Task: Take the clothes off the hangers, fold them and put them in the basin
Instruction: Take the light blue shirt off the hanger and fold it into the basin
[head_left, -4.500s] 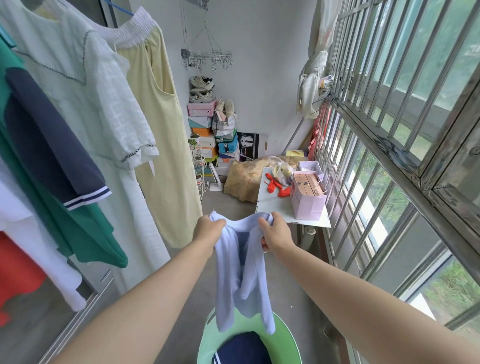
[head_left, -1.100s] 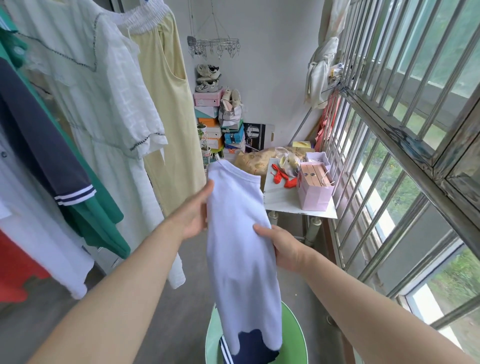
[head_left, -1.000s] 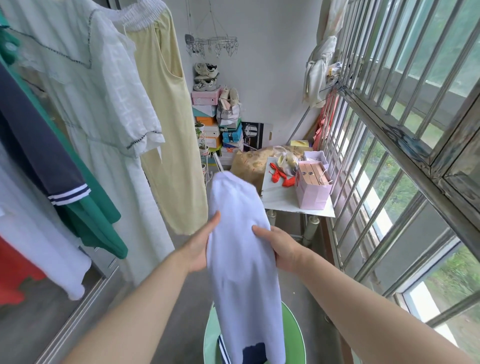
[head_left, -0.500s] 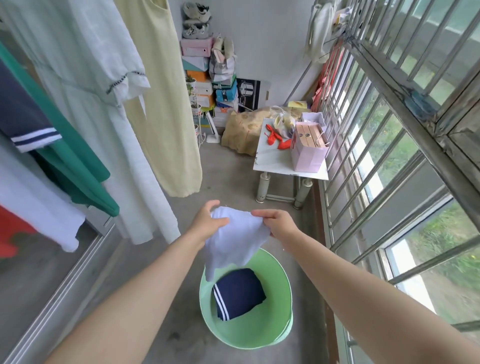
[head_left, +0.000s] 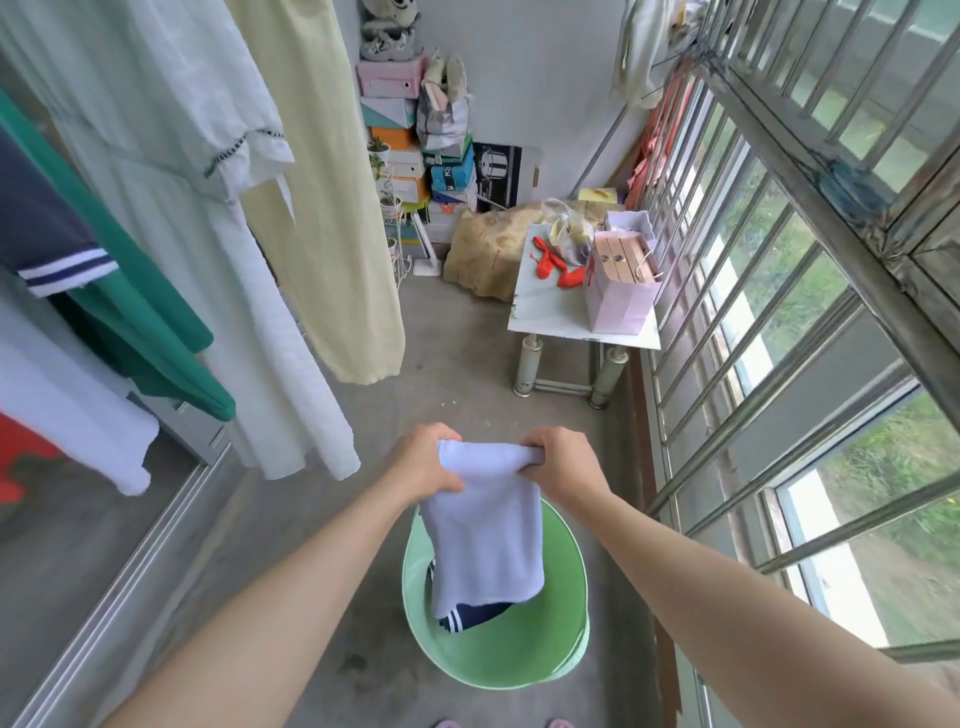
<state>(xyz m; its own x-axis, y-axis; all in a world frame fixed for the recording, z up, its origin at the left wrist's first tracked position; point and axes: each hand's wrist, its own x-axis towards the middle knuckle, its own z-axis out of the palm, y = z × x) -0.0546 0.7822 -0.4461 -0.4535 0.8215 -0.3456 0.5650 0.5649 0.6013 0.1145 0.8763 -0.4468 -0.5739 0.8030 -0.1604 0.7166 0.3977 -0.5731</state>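
A folded pale lilac garment (head_left: 488, 530) hangs over the green basin (head_left: 566, 618) on the floor. My left hand (head_left: 423, 462) grips its top left corner and my right hand (head_left: 561, 462) grips its top right corner. Its lower edge reaches down inside the basin, partly covering a folded navy garment with white stripes (head_left: 465, 618). On the left, clothes hang from hangers: a white dress (head_left: 171, 156), a pale yellow dress (head_left: 322, 171), a green top (head_left: 140, 322) and a navy sleeve with white stripes (head_left: 47, 234).
A small white table (head_left: 550, 317) with a pink paper bag (head_left: 621, 291) and red items stands ahead by the barred window (head_left: 779, 260). Stacked shoe boxes (head_left: 415, 135) and a sack (head_left: 483, 249) fill the far end. A sliding door track (head_left: 130, 561) runs along the left.
The garment went from hanging full length to folded shorter. Both hands shifted to its top corners and lowered it, so its lower edge now dips into the basin over the navy garment.
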